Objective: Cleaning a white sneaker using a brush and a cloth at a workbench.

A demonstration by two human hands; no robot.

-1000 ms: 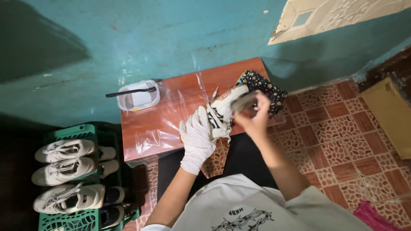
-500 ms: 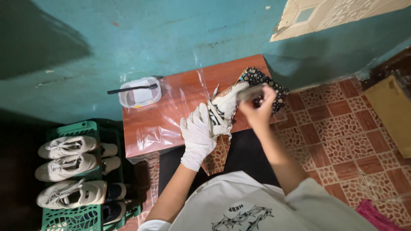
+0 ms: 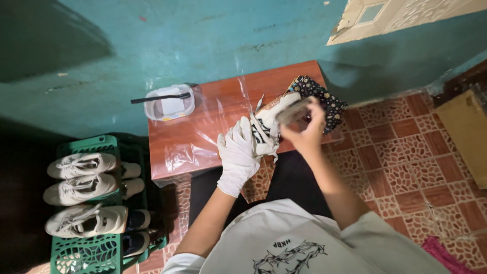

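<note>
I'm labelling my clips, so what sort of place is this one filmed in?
Probably a corner of a home used for cleaning shoes: a low wooden table under clear plastic against a teal wall, patterned floor tiles, and a green crate holding white sneakers.

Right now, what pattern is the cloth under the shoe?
Dark with small pale flowers, cloth, head view.

A corner of a modest home, used for shoe cleaning. Teal painted wall (image 3: 203,35), scuffed and chipped; floor (image 3: 401,147) of patterned red-brown tiles. Small wood-look desk (image 3: 213,101) pushed against the wall, covered with clear plastic sheet (image 3: 203,137). Beside it, a green plastic crate (image 3: 86,253) topped with pale sneakers (image 3: 81,187) in a row. On the desk, a small tub (image 3: 170,107) with a dark brush (image 3: 160,98) laid across.
</note>
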